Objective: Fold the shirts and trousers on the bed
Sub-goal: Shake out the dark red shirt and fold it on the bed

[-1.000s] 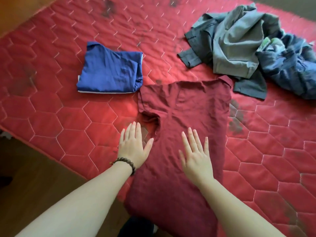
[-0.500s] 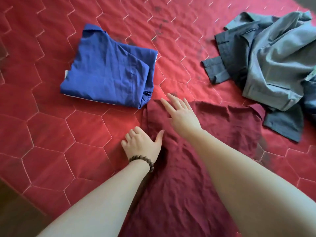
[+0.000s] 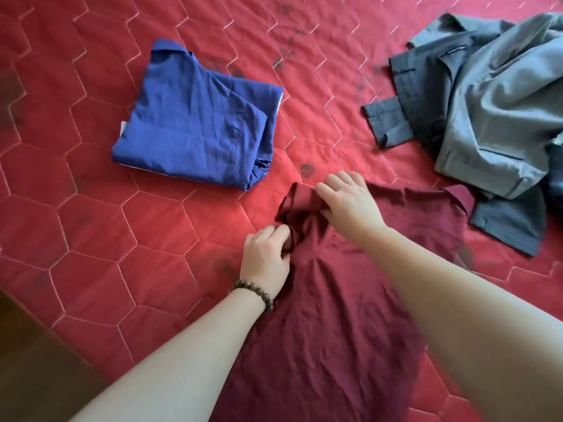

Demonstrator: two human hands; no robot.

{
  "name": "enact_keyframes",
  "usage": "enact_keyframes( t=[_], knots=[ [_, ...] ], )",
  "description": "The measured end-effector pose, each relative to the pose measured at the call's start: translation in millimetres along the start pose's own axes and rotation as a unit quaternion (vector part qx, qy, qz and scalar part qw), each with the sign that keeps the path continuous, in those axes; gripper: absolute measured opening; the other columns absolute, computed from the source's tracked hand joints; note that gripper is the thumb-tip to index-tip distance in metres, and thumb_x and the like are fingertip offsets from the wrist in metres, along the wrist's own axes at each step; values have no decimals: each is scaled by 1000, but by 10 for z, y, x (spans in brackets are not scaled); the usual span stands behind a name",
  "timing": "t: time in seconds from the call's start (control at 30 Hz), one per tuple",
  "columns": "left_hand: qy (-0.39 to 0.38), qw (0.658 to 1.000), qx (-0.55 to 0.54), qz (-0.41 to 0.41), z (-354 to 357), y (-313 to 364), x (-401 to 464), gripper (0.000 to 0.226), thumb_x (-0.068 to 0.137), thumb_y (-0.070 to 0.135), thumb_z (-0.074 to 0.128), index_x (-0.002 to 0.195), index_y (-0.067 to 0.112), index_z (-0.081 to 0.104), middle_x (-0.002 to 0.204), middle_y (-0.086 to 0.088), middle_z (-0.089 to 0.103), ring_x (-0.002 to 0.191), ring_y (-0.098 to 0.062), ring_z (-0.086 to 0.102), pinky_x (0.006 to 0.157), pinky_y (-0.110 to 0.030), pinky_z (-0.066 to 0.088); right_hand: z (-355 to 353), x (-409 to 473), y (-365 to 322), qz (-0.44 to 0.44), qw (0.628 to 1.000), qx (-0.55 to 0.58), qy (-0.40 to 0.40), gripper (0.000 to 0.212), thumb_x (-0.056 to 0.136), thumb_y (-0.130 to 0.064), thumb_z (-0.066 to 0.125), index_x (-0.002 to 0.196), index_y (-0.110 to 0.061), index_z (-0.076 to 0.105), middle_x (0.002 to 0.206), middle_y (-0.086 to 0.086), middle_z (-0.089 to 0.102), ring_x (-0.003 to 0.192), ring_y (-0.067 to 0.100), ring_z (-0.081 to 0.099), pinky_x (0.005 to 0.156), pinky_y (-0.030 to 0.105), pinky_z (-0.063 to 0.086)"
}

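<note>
Red quilt (image 3: 91, 223): both hands, flat before, now pinch maroon shirt (image 3: 335, 315) sleeve: left hand (image 3: 265, 257), right hand (image 3: 350, 202).

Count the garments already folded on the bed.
1: the blue shirt, folded at upper left. The maroon shirt is mid-fold; the grey pile at right is unfolded and may hide more.

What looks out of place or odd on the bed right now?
Dark smudges mark the red quilt beyond the folded blue shirt, with more near the hands. The grey clothes at the far right lie in a crumpled heap, unfolded. The maroon shirt is bunched where both hands gather its sleeve.
</note>
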State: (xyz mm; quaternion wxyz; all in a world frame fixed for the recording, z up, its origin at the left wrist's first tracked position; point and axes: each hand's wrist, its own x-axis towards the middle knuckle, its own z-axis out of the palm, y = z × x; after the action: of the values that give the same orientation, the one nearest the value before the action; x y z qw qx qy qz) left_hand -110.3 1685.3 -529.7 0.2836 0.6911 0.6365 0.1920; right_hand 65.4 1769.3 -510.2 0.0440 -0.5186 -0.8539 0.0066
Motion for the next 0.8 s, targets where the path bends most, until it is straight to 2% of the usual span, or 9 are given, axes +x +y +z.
enact_keyframes(
  t=[0.13,0.2,0.27,0.33,0.4,0.53,0.63,0.73,0.8],
  knots=[
    [54,984,50,159,45,204,-186,27,55,1,62,71,22,57,89,6,64,98,-21,51,82,-33,32,-82,-708,281,-18,998,-49,27,20,70,-13,60,90,-10,62,102,12,61,99,33,54,102,48,35],
    [-2,967,56,249,167,215,-337,36,55,3,68,86,21,64,113,2,66,113,-20,50,95,-37,33,-60,-1101,392,-11,997,-64,-44,25,77,-15,54,97,-15,68,119,13,60,115,34,52,108,54,33],
    [-90,945,102,298,271,190,-474,63,56,12,74,117,22,60,138,1,53,130,-19,44,108,-40,26,-24,-1376,442,27,990,-55,-127,34,77,-11,62,108,-22,71,132,12,54,124,35,49,108,57,31],
    [-141,941,165,260,310,134,-548,89,59,20,73,142,23,39,154,2,31,143,-19,28,117,-44,16,-11,-1472,409,124,980,-4,-155,44,78,-5,65,117,-26,67,133,12,52,121,36,50,104,51,37],
    [-168,946,200,193,322,62,-557,99,64,25,72,150,22,23,159,2,17,147,-20,13,119,-46,11,-51,-1431,287,245,955,90,-138,43,86,-6,55,126,-23,59,125,11,54,112,37,53,93,43,44],
    [-166,944,223,178,409,-49,-542,90,61,11,74,144,12,39,152,-5,36,140,-25,33,112,-46,31,-16,-1198,89,443,857,224,-138,42,93,-30,56,128,-11,44,124,15,52,116,36,50,92,42,41],
    [-142,954,201,174,450,-58,-469,84,59,4,71,139,12,47,146,-9,45,135,-25,42,109,-45,36,74,-1045,59,500,819,241,-142,51,88,-39,64,119,-5,42,122,17,54,116,37,51,92,43,42],
    [-133,951,207,185,466,-52,-385,77,69,19,65,143,16,42,149,-7,42,137,-25,39,112,-43,28,153,-936,70,492,828,248,-107,36,93,-30,58,118,-7,46,123,17,53,115,36,51,89,40,40],
    [-131,945,222,201,487,-41,-353,73,74,14,59,144,17,41,149,-5,41,138,-24,38,112,-42,26,176,-932,93,477,832,277,-61,24,95,-22,54,114,-9,48,117,16,58,107,35,54,83,37,41]
  ],
)
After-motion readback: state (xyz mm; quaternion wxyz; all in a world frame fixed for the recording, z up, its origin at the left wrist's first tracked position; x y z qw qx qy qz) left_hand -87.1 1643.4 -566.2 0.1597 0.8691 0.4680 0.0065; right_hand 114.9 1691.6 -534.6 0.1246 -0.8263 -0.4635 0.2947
